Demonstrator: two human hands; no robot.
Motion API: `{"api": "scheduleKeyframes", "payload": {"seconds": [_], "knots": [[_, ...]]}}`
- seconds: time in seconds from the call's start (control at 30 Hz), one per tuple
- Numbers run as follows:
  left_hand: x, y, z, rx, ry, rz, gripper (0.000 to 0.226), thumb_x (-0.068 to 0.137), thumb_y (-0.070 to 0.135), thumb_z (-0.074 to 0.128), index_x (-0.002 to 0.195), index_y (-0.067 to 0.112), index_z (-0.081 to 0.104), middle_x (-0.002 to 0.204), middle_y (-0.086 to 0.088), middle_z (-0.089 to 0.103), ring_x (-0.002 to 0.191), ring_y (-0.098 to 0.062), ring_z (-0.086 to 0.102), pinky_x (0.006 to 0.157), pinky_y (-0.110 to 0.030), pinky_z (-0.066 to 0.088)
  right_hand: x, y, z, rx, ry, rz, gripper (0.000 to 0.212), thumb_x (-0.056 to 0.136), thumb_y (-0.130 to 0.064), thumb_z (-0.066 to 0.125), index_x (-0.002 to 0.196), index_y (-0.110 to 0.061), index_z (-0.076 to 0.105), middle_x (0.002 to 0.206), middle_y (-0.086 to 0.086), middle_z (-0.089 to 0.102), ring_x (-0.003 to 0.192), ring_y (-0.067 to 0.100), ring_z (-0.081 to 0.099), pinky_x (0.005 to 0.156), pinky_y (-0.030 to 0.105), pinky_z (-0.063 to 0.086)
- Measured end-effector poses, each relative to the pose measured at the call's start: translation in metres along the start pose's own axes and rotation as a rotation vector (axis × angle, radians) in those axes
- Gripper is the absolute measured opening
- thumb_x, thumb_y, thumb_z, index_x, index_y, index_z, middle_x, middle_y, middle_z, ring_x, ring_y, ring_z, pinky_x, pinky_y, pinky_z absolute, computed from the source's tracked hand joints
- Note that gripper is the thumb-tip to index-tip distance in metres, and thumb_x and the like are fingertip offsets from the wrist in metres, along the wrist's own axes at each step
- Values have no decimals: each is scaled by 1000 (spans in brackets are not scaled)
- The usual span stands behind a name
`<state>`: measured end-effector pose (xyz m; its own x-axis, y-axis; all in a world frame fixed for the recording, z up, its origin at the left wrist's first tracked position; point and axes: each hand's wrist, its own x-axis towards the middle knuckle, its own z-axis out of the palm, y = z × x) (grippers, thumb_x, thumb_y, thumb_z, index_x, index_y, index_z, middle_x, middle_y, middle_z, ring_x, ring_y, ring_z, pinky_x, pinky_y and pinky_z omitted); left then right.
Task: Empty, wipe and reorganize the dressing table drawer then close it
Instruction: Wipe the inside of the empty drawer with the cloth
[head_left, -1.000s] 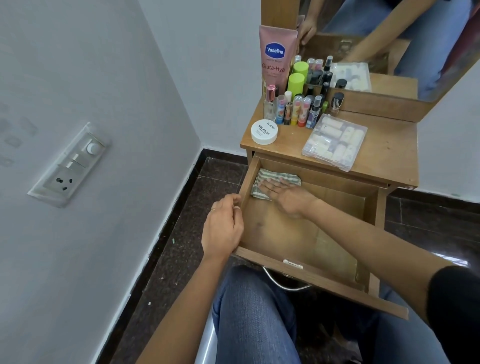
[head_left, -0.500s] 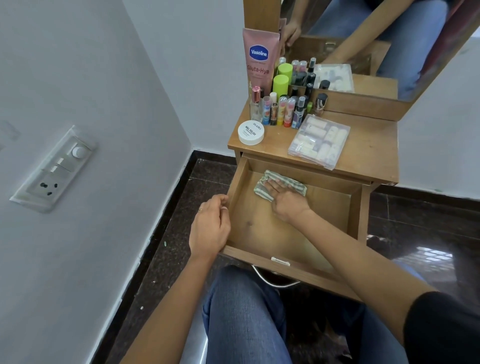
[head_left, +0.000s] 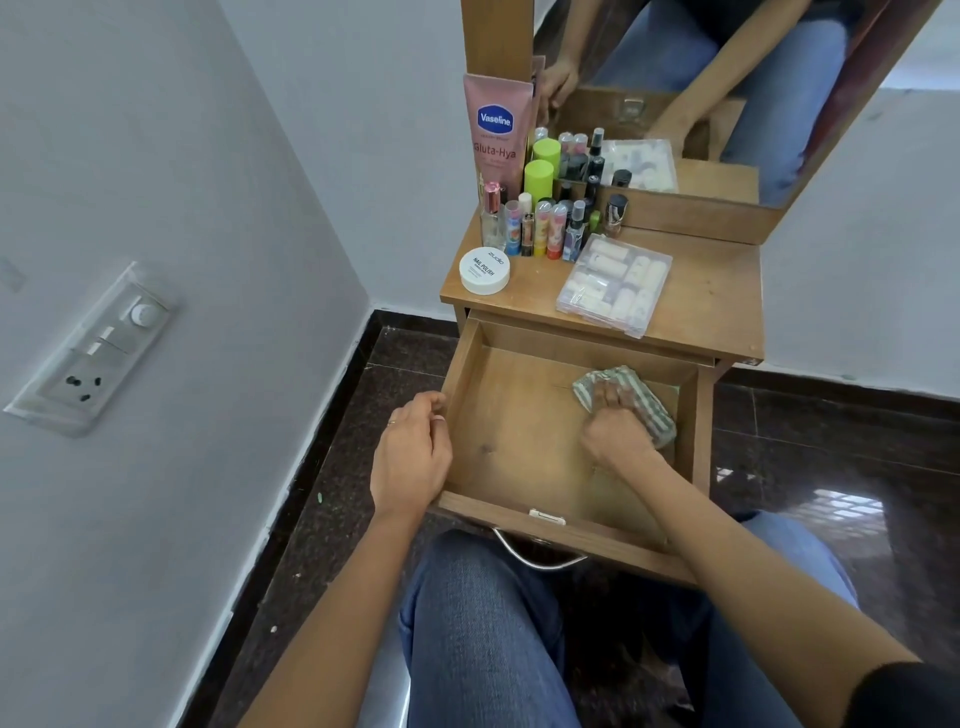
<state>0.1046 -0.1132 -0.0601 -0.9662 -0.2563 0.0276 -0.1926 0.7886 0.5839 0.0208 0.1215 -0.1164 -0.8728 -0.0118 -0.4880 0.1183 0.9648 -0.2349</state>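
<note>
- Hands: your left hand (head_left: 413, 452) grips the drawer (head_left: 550, 526) side wall; your right hand (head_left: 615, 428) clutches the striped cloth (head_left: 658, 415).
- Wiping looks underway; next, sweep the near corners, then restock from the worktop (head_left: 711, 296).

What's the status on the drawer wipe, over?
Left hand grips left wall of drawer. Right hand bunches striped cloth at right side. Bottles, clear box on tabletop, out of the way.
</note>
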Motion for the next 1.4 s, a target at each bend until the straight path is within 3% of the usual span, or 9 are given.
{"api": "scheduleKeyframes", "payload": {"seconds": [0.37, 0.63, 0.83, 0.9, 1.0, 1.03, 1.07, 1.17, 1.4], "knots": [[0, 0, 0, 9, -8, -11, 31, 99, 17, 44, 126, 19, 59, 115, 3, 66, 107, -14, 59, 81, -32, 50, 19, -97, -4, -110, -91, -346, 74, 92, -11, 38, 153, -14, -4, 160, 4, -12, 147, 19, -14, 119, 38, -8], [1, 1, 0, 1, 0, -8, 29, 98, 15, 44, 122, 17, 59, 113, 1, 66, 106, -17, 59, 82, -37, 51, 7, -97, 6, -248, -190, -530, 87, 91, -28, 55, 153, -16, -4, 159, 0, -13, 147, 21, -12, 120, 40, -3], [0, 0, 1, 9, 1, -9, 29, 98, 15, 45, 124, 17, 59, 116, 1, 66, 109, -17, 58, 83, -34, 47, -38, -89, 32, -192, -350, -717, 75, 89, -1, 42, 153, -17, 5, 160, 5, -5, 148, 21, -7, 118, 38, -6], [0, -1, 1, 9, -3, -11, 29, 98, 16, 45, 124, 17, 59, 116, 1, 66, 108, -16, 58, 83, -33, 48, -42, -87, 35, -133, -313, -717, 71, 90, 1, 40, 153, -19, 12, 161, 3, 4, 148, 19, 3, 119, 36, 0], [0, 0, -1, 18, -14, -26, 30, 98, 15, 44, 124, 18, 59, 116, 0, 66, 107, -17, 59, 82, -35, 50, -40, -87, 25, -58, -203, -602, 71, 91, 7, 37, 152, -24, 18, 156, 4, 26, 133, 24, 43, 113, 33, 32], [0, 0, -1, 13, -13, -28, 30, 98, 15, 44, 124, 18, 59, 116, 0, 66, 107, -17, 59, 83, -37, 51, -34, -89, 19, -82, -157, -562, 72, 91, 8, 35, 153, -23, 15, 156, 5, 26, 129, 26, 47, 109, 34, 37], [0, -1, -1, 7, -12, -28, 30, 98, 15, 44, 124, 18, 59, 115, 0, 66, 107, -17, 60, 83, -38, 52, -26, -92, 13, -128, -111, -539, 71, 93, 7, 33, 154, -22, 10, 159, 5, 19, 135, 26, 40, 111, 36, 35], [0, 0, -1, 0, -9, -26, 31, 98, 16, 43, 124, 20, 59, 114, 2, 66, 106, -16, 60, 83, -38, 52, 5, -99, -8, -232, -64, -524, 69, 95, 4, 27, 154, -19, 1, 160, -2, -6, 148, 16, -1, 118, 35, 6], [0, 0, 0, -5, -2, -13, 30, 98, 16, 44, 124, 18, 59, 114, 1, 67, 106, -17, 60, 84, -38, 51, 21, -106, -7, -219, -98, -454, 75, 91, 10, 31, 153, -16, -2, 160, 0, -12, 147, 19, -11, 118, 38, -2]]}}
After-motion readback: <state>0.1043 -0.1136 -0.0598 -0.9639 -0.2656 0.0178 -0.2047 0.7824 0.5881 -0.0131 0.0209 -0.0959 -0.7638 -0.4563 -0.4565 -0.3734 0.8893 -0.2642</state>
